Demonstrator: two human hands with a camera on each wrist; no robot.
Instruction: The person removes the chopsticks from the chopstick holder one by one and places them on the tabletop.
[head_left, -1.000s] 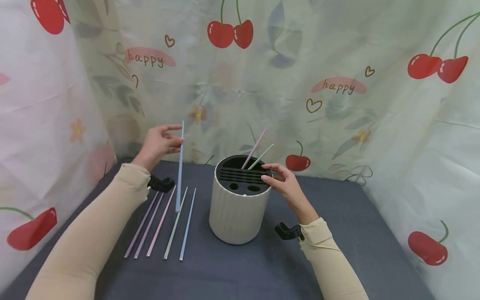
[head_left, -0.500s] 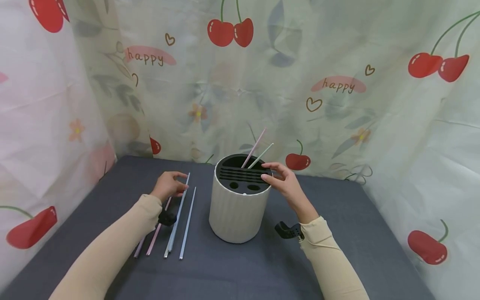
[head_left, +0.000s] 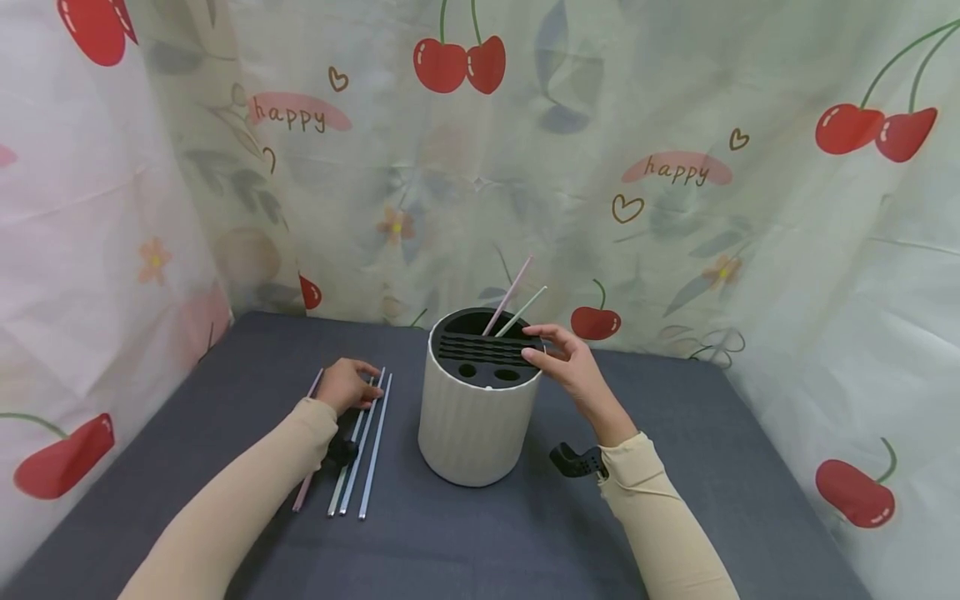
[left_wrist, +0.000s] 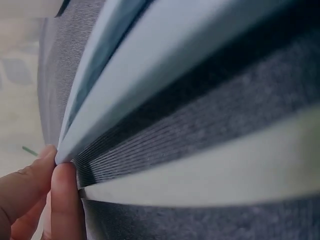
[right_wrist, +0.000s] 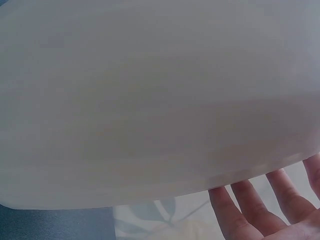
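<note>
My left hand (head_left: 348,385) pinches a blue chopstick (head_left: 356,467) near its far end, low at the table. In the left wrist view, thumb and finger meet on this chopstick (left_wrist: 135,85), with a pale green chopstick (left_wrist: 210,182) beside it. Another blue chopstick (head_left: 376,450) lies to its right. The lower end of a pink chopstick (head_left: 302,493) shows left of the green one. My right hand (head_left: 573,375) rests on the right rim of a round cream utensil holder (head_left: 476,433) with a black slotted top; its spread fingertips touch the wall (right_wrist: 150,125).
A pink chopstick (head_left: 512,292) and a green chopstick (head_left: 525,310) lean in the holder's rear opening. The far end of a purple chopstick (head_left: 316,382) shows behind my left sleeve (head_left: 247,483), which hides more. A cherry-print curtain (head_left: 480,183) surrounds the dark table (head_left: 675,467).
My left hand has come down from above the table with the blue chopstick, which now lies between the green and the other blue one. The right hand stays at the holder.
</note>
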